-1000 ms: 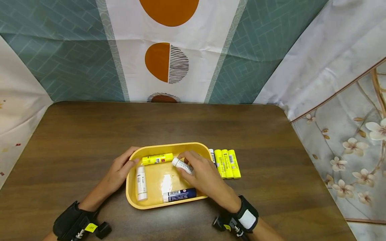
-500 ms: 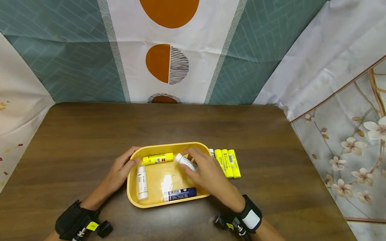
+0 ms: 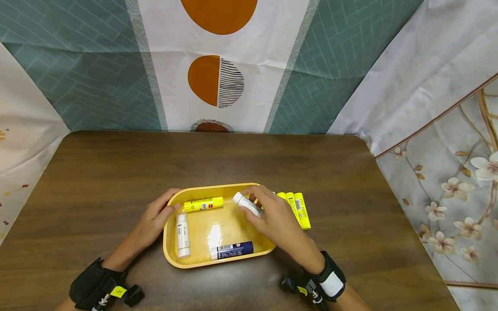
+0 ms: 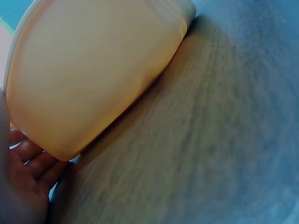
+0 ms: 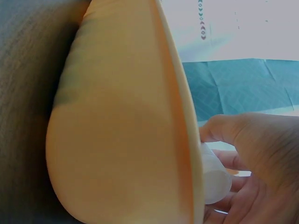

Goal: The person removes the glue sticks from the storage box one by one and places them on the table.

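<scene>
White tube (image 3: 248,204): you had it tilted over the right end of the yellow tray (image 3: 198,229); it seemed light, stiff, slightly slippery, best pinched mid-barrel;
Right hand (image 3: 278,216): your fingers pinched the white tube;
Left hand (image 3: 154,219): your fingers gripped the yellow tray's left rim

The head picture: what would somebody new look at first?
The yellow tray on the table probably comes first, with a yellow tube, a white tube and a blue tube inside. The left hand grips its left end; the right hand pinches a second white tube near its right end. Beyond the table, a big orange shape stands out on the cloth.
</scene>
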Tool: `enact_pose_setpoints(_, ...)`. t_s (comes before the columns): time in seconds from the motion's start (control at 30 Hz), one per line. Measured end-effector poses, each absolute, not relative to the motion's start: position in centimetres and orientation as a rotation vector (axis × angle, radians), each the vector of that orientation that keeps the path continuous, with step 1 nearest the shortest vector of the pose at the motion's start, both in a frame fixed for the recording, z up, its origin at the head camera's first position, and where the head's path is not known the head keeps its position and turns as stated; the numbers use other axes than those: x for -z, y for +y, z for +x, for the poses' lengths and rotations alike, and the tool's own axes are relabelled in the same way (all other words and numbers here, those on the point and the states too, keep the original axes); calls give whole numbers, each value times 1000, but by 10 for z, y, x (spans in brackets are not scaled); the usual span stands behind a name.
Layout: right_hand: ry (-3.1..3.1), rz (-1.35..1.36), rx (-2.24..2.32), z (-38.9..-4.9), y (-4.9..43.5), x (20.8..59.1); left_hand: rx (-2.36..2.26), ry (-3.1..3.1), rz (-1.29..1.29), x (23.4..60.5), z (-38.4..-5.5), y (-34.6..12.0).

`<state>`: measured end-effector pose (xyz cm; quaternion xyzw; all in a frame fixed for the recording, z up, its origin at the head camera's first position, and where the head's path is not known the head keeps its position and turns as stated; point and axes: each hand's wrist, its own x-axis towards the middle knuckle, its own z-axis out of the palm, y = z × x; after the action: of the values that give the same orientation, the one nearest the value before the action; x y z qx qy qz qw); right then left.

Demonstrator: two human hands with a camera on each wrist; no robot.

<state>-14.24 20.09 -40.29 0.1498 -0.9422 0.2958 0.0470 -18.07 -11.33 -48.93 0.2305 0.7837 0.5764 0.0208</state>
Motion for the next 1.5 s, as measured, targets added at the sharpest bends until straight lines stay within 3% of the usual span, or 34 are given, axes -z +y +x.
enact_pose_setpoints(0.77, -2749, 466, -858, -150, 228, 384, -1815, 2436, 722, 490, -181, -113)
enact_pose_setpoints(1.5, -2767, 465, -843, -154, 233, 388, -1813, 2422, 718, 491, -182, -113)
